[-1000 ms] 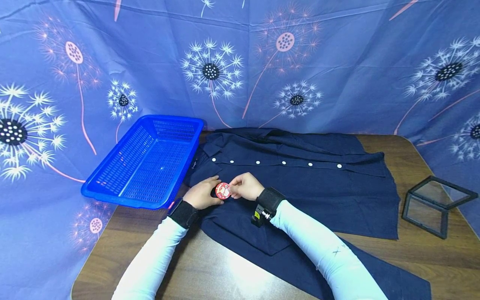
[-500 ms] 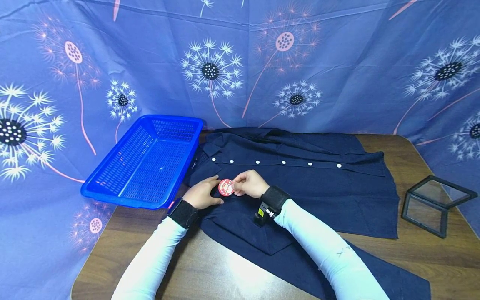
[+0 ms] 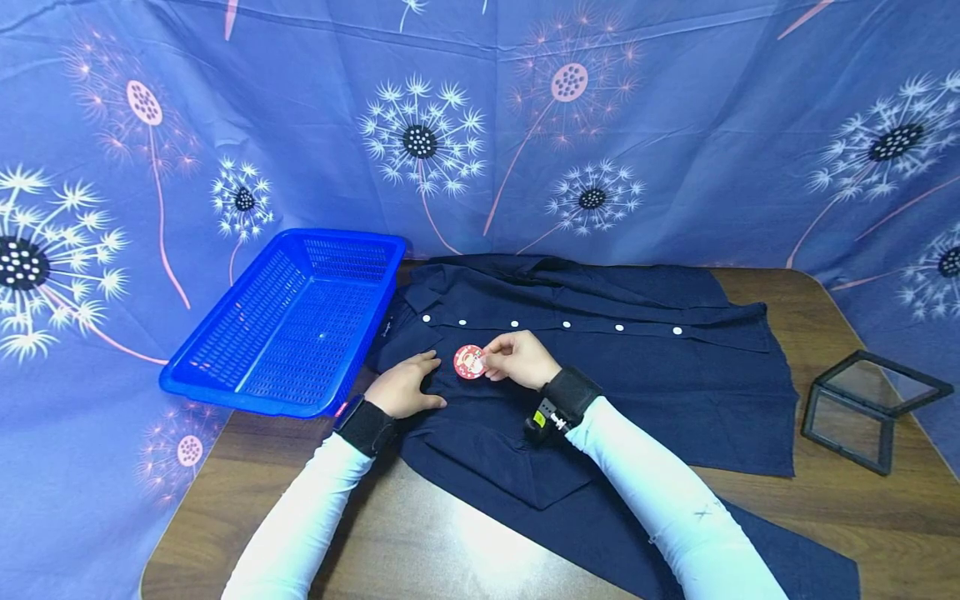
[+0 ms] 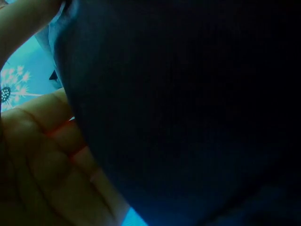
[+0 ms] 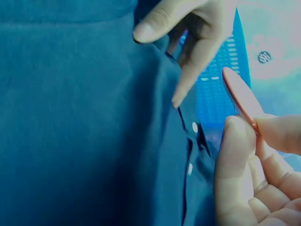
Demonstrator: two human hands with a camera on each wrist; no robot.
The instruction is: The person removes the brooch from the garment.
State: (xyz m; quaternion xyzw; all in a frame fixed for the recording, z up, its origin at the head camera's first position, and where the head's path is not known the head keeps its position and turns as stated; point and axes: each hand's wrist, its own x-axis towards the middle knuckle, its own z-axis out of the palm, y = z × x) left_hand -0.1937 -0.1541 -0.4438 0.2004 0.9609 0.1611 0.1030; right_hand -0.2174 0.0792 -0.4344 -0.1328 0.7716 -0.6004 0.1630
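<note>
A round red button badge (image 3: 469, 362) with a printed cartoon picture is pinched between the thumb and fingers of my right hand (image 3: 519, 360). In the right wrist view the badge (image 5: 241, 94) appears edge-on, held apart from the cloth. A dark navy shirt (image 3: 600, 392) with white buttons lies spread beneath both hands. Near its collar, my left hand (image 3: 401, 389) holds a raised fold between thumb and fingers. Dark cloth (image 4: 164, 103) fills most of the left wrist view and covers the fingertips of that hand (image 4: 47, 165).
To the left stands a blue plastic basket (image 3: 285, 325), its near corner close to my left wrist. A black hinged frame (image 3: 851, 429) with clear panes stands open on the wooden table (image 3: 907, 517) at the right. A blue dandelion-print cloth (image 3: 495, 125) hangs behind.
My right hand has moved the badge right and slightly away from me, out from between the left thumb and index finger. The left hand has stayed in place.
</note>
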